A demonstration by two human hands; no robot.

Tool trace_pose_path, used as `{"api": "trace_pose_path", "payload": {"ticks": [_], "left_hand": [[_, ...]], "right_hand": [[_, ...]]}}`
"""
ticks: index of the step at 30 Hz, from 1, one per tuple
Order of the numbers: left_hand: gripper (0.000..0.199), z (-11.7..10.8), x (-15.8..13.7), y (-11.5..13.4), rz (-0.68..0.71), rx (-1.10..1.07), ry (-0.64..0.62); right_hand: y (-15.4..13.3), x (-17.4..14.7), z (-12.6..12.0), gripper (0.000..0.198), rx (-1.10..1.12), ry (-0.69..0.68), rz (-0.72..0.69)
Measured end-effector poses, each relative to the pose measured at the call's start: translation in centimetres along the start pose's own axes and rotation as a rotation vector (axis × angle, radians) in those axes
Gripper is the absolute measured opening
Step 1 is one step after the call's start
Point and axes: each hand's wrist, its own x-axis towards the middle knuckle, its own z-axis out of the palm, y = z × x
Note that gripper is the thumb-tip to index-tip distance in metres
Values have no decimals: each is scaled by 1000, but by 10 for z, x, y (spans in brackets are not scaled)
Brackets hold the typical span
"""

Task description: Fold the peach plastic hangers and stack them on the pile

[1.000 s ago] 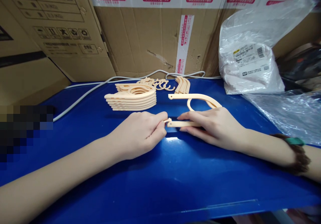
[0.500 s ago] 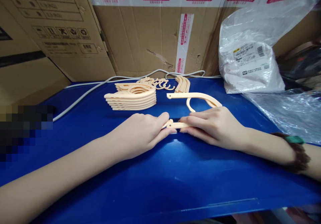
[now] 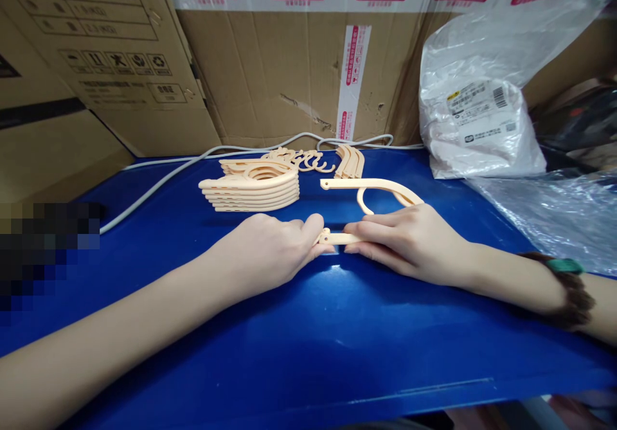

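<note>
My right hand pinches a cream plastic folding-hanger arm, whose holed end points left. My left hand is closed on a small cream hanger piece at that end; fingers hide most of it, and I cannot tell whether the two are joined. Just beyond my right hand lies another hanger arm with a curved hook beside it. Behind my left hand is a stack of folded hangers. Farther back are several loose hooks and curved hanger arms.
The blue table is backed by cardboard boxes. A white cable runs along the back and left. At the right stand a white plastic bag and a clear plastic sheet.
My left hand's fingertips have shifted slightly at the end of the held arm. My right hand keeps its grip, and the parts on the table have not moved.
</note>
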Motion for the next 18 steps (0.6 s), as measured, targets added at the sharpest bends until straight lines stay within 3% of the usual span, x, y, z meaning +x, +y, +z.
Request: {"api": "trace_pose_path", "payload": {"ticks": [10,18], "left_hand": [[34,1,0,-1,-37,-149,-39],[39,3,0,-1,-31,-88,-7]], "right_hand": [[0,-1,0,32,7,-5,19],[-1,-1,0,31,33,-22,30]]}}
